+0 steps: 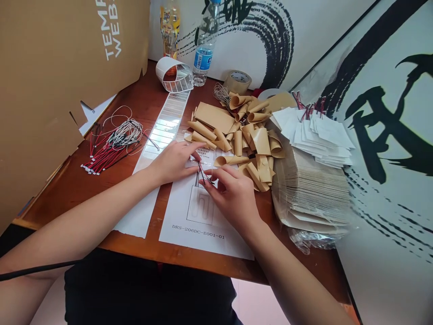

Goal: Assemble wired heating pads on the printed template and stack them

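Observation:
Over a printed sheet (182, 225) with a line drawing, both hands meet on one thin wire harness (202, 171) with red, black and white strands. Its upper end is pinched between the thumb and fingers of my left hand (174, 162). My right hand (233, 189) grips the lower, looped part, fingers curled and partly hiding it. A strip of clear-windowed labels (165, 122) runs under my left wrist. Farther left lies a bundle of similar wire harnesses (117, 142), red and black with white connectors.
Curled brown paper pieces (238, 140) heap behind my right hand. At right, a stack of flat card pieces (314, 189) in plastic carries white packets (318, 135). Behind stand a label roll (174, 74), a water bottle (204, 54) and a tape roll (238, 81). A cardboard box (67, 76) walls the left.

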{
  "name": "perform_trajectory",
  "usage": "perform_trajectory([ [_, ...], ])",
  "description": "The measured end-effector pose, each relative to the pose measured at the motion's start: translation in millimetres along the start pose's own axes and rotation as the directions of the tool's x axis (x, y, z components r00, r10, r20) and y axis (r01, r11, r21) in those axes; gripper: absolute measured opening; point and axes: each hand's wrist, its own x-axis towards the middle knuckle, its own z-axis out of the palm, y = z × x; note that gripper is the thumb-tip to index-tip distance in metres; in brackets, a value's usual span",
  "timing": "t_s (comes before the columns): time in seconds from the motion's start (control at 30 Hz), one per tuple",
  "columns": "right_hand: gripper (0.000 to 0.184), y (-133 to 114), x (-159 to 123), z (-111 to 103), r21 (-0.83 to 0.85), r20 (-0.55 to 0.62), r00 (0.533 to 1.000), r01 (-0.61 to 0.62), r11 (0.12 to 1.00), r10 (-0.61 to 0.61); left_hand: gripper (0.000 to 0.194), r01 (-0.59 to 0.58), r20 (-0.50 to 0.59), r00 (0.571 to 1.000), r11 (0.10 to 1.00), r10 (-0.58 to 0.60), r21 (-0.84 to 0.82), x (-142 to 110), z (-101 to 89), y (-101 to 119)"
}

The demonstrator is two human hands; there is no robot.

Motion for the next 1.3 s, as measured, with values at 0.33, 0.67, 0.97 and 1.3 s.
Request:
perform_trajectory([
  [0.33,0.018,-2,0,3,-0.071,-0.050,0.989,0.137,0.988,-0.141,0.059,0.034,0.026,0.999,0.999,-0.033,-0.008,0,-0.6,2],
  [0.67,0.018,-10,-6,6,-0.156,0.037,0.980,0.199,0.967,-0.196,0.045,0.066,0.027,0.997,0.992,-0.069,0.104,0,-1.2,5],
  [0.97,0.025,-10,-10,6,-0.154,0.166,0.961,0.248,0.956,-0.222,0.027,0.052,-0.005,0.999,0.977,-0.052,0.205,0,2.1,3],
  [1.3,0.025,-17,-11,-1,-0.081,0.181,0.970,0.177,0.981,-0.160,0.020,0.080,0.087,0.991,0.973,-0.101,0.218,1,-5.8,10],
])
